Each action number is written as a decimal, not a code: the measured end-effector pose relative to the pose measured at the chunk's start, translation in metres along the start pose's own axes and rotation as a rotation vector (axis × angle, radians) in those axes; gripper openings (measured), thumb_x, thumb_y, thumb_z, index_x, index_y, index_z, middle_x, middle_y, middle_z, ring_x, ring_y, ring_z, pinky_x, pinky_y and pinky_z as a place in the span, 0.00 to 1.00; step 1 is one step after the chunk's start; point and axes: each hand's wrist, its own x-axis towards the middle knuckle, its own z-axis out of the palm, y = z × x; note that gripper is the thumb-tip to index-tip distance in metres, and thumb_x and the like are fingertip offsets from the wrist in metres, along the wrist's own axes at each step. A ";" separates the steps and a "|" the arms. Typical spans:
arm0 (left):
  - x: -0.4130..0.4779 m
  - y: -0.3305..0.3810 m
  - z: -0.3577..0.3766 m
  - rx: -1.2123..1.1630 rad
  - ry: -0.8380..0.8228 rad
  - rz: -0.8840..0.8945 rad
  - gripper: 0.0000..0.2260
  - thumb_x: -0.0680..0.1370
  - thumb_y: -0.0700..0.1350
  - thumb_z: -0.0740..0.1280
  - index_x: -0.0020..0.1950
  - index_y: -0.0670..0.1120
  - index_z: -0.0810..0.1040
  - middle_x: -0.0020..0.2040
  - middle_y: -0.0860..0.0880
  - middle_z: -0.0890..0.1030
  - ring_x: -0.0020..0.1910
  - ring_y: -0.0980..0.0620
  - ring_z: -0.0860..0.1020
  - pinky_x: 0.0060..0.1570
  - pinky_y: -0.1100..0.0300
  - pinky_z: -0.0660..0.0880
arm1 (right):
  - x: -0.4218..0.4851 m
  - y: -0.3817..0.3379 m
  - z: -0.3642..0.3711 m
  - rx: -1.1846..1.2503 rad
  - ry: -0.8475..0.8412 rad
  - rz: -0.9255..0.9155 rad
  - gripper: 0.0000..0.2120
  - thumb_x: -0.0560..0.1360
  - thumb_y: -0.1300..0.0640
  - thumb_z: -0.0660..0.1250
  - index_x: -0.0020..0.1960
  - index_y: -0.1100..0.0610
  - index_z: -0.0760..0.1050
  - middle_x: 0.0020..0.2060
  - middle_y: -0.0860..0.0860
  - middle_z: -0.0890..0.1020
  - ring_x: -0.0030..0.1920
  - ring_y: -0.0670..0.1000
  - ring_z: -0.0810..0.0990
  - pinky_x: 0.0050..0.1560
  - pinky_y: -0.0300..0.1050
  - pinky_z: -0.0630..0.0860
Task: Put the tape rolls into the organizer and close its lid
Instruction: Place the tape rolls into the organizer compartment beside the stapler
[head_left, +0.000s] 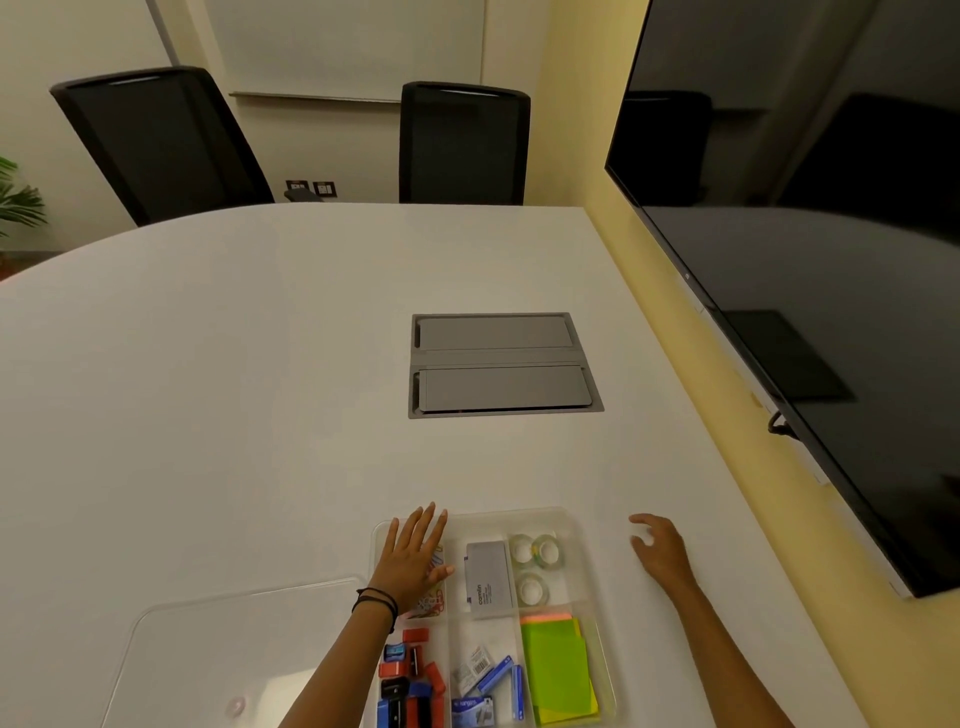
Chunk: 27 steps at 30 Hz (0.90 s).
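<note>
Lying in one organizer (566, 525) compartment, three tape rolls (531, 589); lid (208, 649) off; left hand (415, 558), right hand (662, 551), both open, empty.

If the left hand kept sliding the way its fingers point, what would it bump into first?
Probably nothing soon. The left hand points away across the bare white table, past the organizer's far edge. The grey hatch lies further right, likely off that line.

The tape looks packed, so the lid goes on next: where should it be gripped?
Grip the clear lid by its right edge, nearest the organizer, sliding fingers under from that side. It lies flat on the table, so only its thin rim offers purchase.
</note>
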 end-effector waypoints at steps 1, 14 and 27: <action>0.000 0.001 -0.002 -0.006 0.003 -0.004 0.30 0.78 0.61 0.31 0.74 0.44 0.36 0.58 0.46 0.82 0.54 0.48 0.81 0.54 0.52 0.76 | 0.001 0.009 -0.002 -0.010 0.022 0.039 0.17 0.74 0.72 0.63 0.62 0.67 0.72 0.64 0.67 0.71 0.62 0.65 0.73 0.66 0.55 0.69; 0.001 0.000 0.000 -0.023 -0.030 0.006 0.30 0.78 0.61 0.31 0.74 0.44 0.36 0.58 0.45 0.81 0.54 0.46 0.81 0.46 0.47 0.79 | -0.017 0.059 0.006 -0.439 -0.157 0.005 0.27 0.75 0.67 0.62 0.72 0.59 0.61 0.72 0.62 0.60 0.71 0.62 0.62 0.70 0.53 0.66; -0.004 -0.003 0.014 -0.034 0.050 0.038 0.29 0.78 0.63 0.34 0.74 0.48 0.34 0.60 0.40 0.79 0.56 0.40 0.79 0.71 0.54 0.39 | -0.038 -0.011 0.026 0.219 -0.132 -0.116 0.18 0.71 0.65 0.71 0.60 0.58 0.74 0.52 0.52 0.77 0.51 0.52 0.76 0.50 0.40 0.74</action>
